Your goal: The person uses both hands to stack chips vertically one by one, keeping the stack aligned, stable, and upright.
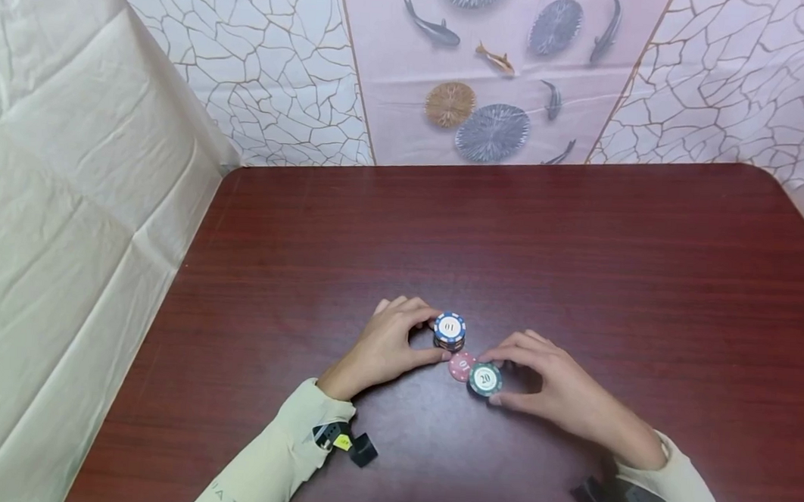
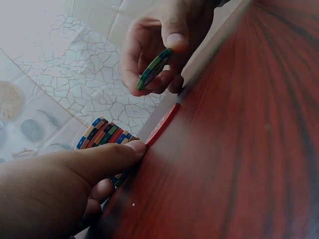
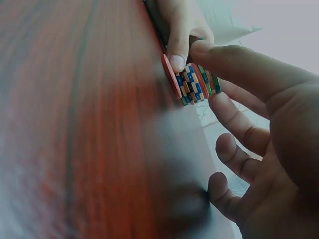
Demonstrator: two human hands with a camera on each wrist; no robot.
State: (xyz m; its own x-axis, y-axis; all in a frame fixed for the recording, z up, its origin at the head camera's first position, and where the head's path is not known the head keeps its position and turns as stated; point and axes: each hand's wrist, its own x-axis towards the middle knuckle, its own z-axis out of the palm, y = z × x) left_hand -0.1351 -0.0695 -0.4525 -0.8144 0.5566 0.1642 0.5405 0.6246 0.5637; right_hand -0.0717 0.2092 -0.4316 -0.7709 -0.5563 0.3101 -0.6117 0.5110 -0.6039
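My left hand (image 1: 390, 349) holds a short stack of poker chips (image 1: 449, 329) between thumb and fingers. The top chip is blue and white and marked 10. In the left wrist view the stack (image 2: 102, 134) shows mixed blue, tan, red and green edges. My right hand (image 1: 562, 381) pinches a green poker chip (image 1: 485, 379), marked 20, by its rim; it is raised and tilted in the left wrist view. A red poker chip (image 1: 460, 365) lies flat on the table beside the stack, near my left thumb, and the green chip partly covers it from above.
The dark red-brown wooden table (image 1: 321, 231) extends beyond and to both sides of my hands. A pale cloth (image 1: 70, 211) hangs along the left edge, and a patterned cloth (image 1: 282, 63) with fish and leaf prints hangs behind the far edge.
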